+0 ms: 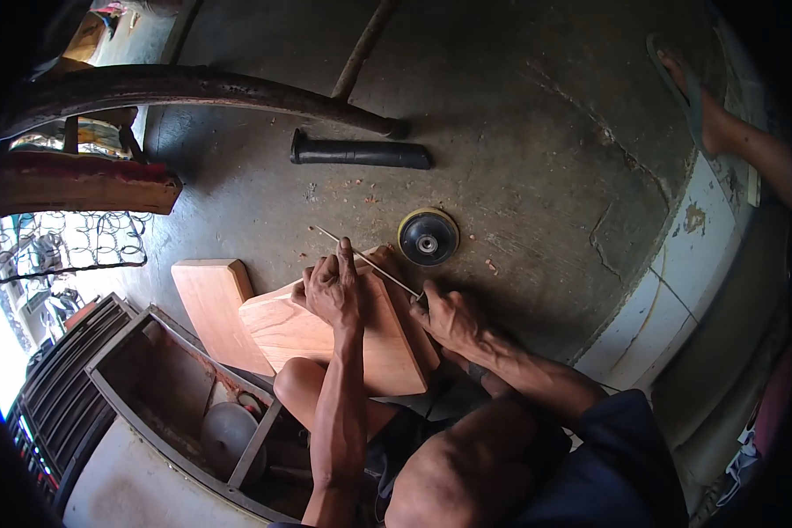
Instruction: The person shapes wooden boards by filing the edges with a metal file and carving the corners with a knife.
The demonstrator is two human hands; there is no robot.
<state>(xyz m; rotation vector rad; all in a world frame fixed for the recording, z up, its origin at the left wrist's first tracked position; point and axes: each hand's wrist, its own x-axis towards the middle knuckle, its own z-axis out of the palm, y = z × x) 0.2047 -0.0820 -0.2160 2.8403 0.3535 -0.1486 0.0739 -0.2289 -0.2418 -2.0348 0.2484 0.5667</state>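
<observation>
A pale reddish shaped wooden block (361, 352) stands tilted by my knees. My left hand (330, 289) is closed over its upper part, fingers curled and the index finger stretched up against a long thin metal rod (380, 271). That rod slants across the block's upper edge, its tip past my left hand. My right hand (453, 319) is wrapped around the rod's lower end; a dark bit, perhaps a handle, shows at its fingers. A second wooden piece (216, 308) lies at the left. Near my hands on the floor rests a round black backing pad (428, 237) with a yellowish rim.
A black tube-like piece (361, 154) lies on the concrete floor (519, 158) below a curved wooden bar (194, 85). At lower left stands a metal-framed bin (163, 370) with a grey disc (231, 433) inside. Another person's sandalled foot (722, 123) is at upper right.
</observation>
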